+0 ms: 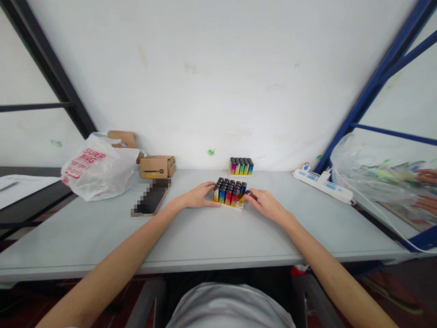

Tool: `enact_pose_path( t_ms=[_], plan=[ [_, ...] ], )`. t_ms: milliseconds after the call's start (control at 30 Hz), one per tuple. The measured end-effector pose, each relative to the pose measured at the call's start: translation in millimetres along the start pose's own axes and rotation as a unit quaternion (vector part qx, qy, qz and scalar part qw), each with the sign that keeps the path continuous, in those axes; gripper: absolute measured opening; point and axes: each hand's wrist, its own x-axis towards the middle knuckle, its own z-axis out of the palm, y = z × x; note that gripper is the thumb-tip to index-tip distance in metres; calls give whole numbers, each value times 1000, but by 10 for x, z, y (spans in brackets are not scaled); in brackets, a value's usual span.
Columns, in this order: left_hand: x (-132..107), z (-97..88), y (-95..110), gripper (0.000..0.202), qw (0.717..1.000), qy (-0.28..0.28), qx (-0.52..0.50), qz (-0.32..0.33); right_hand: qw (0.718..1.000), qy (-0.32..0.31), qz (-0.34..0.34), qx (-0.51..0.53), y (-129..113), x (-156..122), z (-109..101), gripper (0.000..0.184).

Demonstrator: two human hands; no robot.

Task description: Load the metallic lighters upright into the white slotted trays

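Observation:
A tray of several rainbow-coloured lighters (229, 192) stands on the grey table (205, 232), in a clear holder. My left hand (199, 196) rests against the tray's left side, fingers curled along it. My right hand (264, 203) is at the tray's right end, its fingertips pinched on a dark-topped lighter (246, 194) at the corner. A second, smaller pack of lighters (241, 166) stands farther back by the wall.
A phone (152, 197) lies left of my hands. Behind it sit a cardboard box (157, 167) and a white plastic bag (99, 172). A white power strip (322, 184) lies at the right. Another person's hands (425, 191) show at the far right by a clear bag.

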Motion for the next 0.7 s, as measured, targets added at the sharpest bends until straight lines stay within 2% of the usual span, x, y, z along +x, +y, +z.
enact_pose_path(
  t_ms=[133,267,333,533,633,700],
  plan=[
    [3,10,-12,91,1000,0,4,-7,998,-35,27,-50,-81,27,38,32],
    [1,11,-12,90,1000,13,6,-5,981,-70,93,-154,-184,64,129,40],
    [-3,10,-5,90,1000,18,10,-1,977,-89,96,-169,-195,68,156,43],
    [-10,63,10,88,999,48,15,16,995,-81,28,-47,-78,-20,53,48],
    [1,120,6,88,997,77,16,7,997,-54,46,-31,-17,-103,24,49],
    [27,160,18,88,996,87,27,-7,997,-28,59,-41,32,-138,65,62]
  ],
)
